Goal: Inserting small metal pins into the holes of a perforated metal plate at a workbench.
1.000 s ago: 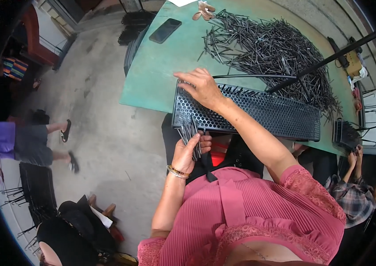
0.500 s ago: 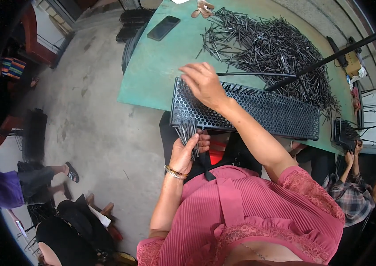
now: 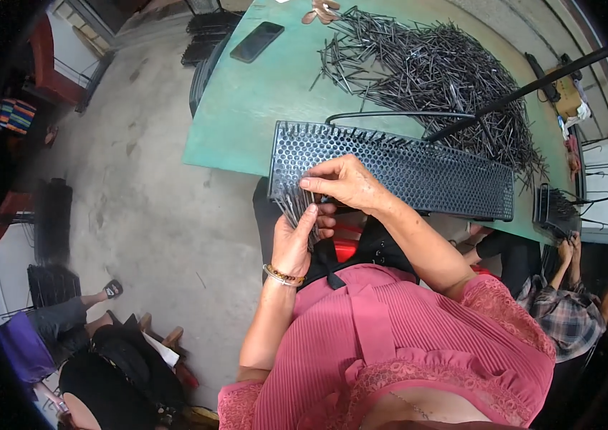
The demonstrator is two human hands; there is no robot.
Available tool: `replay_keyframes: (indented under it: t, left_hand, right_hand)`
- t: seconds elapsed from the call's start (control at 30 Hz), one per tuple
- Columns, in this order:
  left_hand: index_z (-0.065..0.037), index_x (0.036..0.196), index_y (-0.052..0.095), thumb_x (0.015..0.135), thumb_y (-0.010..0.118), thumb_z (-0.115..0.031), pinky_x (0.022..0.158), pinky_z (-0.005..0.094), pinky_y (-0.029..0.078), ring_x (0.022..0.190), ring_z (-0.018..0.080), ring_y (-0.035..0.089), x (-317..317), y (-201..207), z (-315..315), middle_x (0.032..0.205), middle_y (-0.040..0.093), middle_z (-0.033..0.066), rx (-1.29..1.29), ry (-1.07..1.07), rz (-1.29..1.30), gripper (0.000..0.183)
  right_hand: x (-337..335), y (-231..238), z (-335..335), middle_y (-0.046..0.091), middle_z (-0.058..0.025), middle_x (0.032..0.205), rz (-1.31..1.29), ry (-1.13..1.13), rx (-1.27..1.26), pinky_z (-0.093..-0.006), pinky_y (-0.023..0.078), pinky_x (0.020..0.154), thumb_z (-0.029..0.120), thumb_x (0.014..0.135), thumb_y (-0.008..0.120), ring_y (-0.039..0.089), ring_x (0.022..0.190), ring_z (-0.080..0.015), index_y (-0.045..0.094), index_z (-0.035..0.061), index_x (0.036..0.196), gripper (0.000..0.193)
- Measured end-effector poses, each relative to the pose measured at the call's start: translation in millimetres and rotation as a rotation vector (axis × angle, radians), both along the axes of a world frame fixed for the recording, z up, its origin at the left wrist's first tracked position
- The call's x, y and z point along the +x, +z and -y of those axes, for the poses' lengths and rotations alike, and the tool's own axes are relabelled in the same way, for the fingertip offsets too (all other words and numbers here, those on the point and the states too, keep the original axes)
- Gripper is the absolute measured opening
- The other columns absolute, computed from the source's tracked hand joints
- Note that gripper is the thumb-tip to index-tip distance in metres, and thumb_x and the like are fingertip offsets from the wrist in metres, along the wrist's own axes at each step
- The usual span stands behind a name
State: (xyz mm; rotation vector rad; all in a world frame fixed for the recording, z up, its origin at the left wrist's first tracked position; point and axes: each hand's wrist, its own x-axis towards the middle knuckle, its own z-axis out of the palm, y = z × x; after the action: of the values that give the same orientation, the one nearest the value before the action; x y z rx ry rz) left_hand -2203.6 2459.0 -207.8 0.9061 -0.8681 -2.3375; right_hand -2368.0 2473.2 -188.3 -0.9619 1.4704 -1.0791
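A long black perforated rack (image 3: 418, 172) lies tilted against the near edge of the green table (image 3: 254, 115), with thin dark pins standing along its far rim. My left hand (image 3: 297, 240) is below the rack's left end, shut on a small bundle of thin dark metal pins (image 3: 295, 204). My right hand (image 3: 343, 183) rests over the rack's lower left part, its fingertips pinching at the top of that bundle.
A big heap of dark pins (image 3: 433, 72) covers the table's far side, with a black phone (image 3: 256, 41) at the far left and a dark rod (image 3: 519, 92) crossing. Another person (image 3: 569, 308) sits at right with a smaller rack (image 3: 554, 211). Stacked racks (image 3: 53, 283) stand on the floor at left.
My right hand has come back from the rack's far left corner to the bundle in my left hand. A person on the floor at left has shifted downward in the view.
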Motion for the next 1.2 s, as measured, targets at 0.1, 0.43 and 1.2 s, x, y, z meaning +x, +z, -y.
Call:
replay_keyframes:
  t: [0.1,0.43,1.2]
  left_hand:
    - [-0.002,0.111,0.052,0.092,0.053,-0.017,0.063,0.0279,0.053,0.077,0.0163,0.063,-1,-1,0,0.094,0.064,0.0113,0.015,0.047,0.022,0.025]
    - [0.001,0.111,0.051,0.092,0.051,-0.015,0.055,0.024,0.05,0.07,0.0139,0.06,3,-2,-3,0.092,0.064,0.0137,0.077,0.027,0.067,0.025]
    - [0.002,0.11,0.05,0.091,0.052,-0.015,0.054,0.0231,0.05,0.069,0.0132,0.06,8,-13,-5,0.091,0.064,0.0136,0.153,0.023,0.046,0.025]
  right_hand:
    - [-3,4,1,0.062,-0.0013,0.07,-0.077,-0.036,0.052,-0.0218,0.042,0.056,0.02,0.081,0.069,0.052,0.064,-0.0056,0.069,-0.0024,0.087,0.023]
    - [-22,25,42,0.066,-0.0056,0.076,-0.209,-0.412,-0.468,-0.0219,0.047,0.062,0.015,0.081,0.067,0.059,0.069,-0.008,0.066,-0.004,0.094,0.023]
    - [-30,2,68,0.068,-0.0082,0.081,-0.503,-0.399,-0.661,-0.0241,0.047,0.06,0.013,0.079,0.069,0.061,0.067,-0.0106,0.069,0.0021,0.089,0.015]
